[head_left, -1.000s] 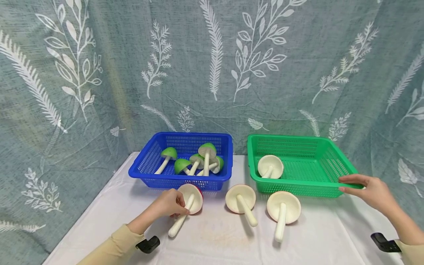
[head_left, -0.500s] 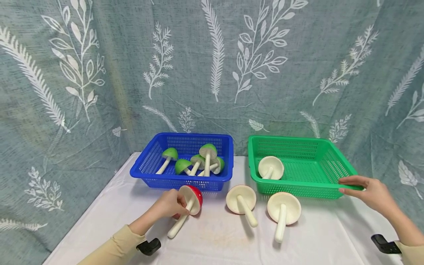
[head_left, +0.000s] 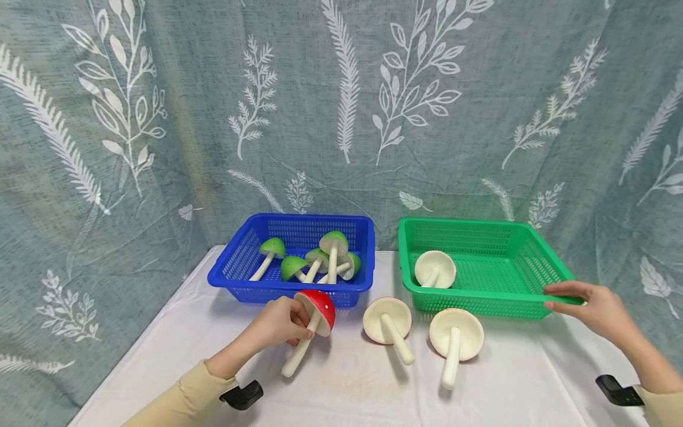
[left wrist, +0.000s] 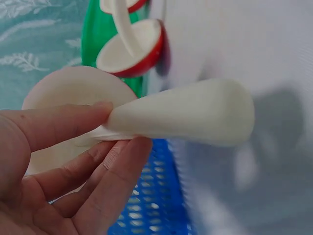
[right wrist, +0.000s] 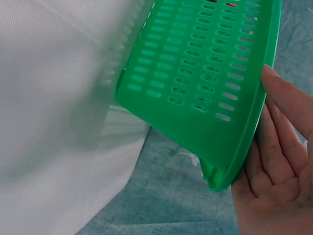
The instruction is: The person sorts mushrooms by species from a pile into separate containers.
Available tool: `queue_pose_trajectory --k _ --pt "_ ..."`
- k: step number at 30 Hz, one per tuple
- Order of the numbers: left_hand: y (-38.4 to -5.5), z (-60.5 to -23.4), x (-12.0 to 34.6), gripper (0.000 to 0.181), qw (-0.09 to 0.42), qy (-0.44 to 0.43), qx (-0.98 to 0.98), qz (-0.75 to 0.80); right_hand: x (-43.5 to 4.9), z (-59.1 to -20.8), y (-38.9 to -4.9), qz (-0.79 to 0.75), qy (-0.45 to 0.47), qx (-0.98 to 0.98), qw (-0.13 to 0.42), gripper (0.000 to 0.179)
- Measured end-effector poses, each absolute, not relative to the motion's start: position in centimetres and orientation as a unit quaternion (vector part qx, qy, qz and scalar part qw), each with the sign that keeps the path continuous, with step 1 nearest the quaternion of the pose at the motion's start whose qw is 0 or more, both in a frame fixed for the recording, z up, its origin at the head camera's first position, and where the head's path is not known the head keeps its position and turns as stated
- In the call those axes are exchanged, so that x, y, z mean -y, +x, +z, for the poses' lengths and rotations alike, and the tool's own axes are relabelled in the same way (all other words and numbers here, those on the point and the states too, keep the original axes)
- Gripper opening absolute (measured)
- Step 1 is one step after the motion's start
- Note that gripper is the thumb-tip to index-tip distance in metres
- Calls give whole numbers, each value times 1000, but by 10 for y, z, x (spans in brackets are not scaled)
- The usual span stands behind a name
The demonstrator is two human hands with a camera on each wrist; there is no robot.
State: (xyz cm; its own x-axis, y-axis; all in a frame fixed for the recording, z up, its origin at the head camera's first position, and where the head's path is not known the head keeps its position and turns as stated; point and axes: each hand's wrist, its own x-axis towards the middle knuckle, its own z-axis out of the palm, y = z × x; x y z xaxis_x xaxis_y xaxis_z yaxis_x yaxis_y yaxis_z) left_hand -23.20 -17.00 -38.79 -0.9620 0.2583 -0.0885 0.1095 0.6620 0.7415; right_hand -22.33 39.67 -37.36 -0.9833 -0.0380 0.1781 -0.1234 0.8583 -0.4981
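Observation:
My left hand (head_left: 280,323) pinches the white stem of a red-capped toy mushroom (head_left: 324,308) between thumb and fingers. The mushroom is tilted just above the table in front of the blue basket, cap up and to the right. In the left wrist view, the stem (left wrist: 186,115) points away from the fingers and the pale cap underside lies behind them. My right hand (head_left: 603,305) grips the near right corner of the green basket (head_left: 491,299), thumb on its rim and fingers outside. Two more mushrooms, a middle one (head_left: 386,320) and a right one (head_left: 456,332), lie with undersides showing.
The blue basket (head_left: 251,289) at the back left holds several green-capped mushrooms (head_left: 273,247). One mushroom with its pale underside showing (head_left: 435,270) lies in the green basket's left end. A white cloth (head_left: 363,397) covers the table; a patterned curtain (head_left: 320,118) hangs behind.
My left hand has raised and turned the mushroom slightly to the right, so its red cap top now shows. The right hand stays on the green basket.

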Motion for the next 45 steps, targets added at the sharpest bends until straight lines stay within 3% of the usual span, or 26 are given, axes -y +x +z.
queue_pose_trajectory --k 17,29,45 --pt "-238 -364 126 16 108 165 -873 447 -396 -374 -226 249 43 963 96 44" --pt "-261 -344 74 12 99 214 -854 464 -397 -375 -226 253 41 962 94 46" --pt "-302 -314 17 14 105 207 -836 498 -396 -376 -226 262 49 957 114 44"
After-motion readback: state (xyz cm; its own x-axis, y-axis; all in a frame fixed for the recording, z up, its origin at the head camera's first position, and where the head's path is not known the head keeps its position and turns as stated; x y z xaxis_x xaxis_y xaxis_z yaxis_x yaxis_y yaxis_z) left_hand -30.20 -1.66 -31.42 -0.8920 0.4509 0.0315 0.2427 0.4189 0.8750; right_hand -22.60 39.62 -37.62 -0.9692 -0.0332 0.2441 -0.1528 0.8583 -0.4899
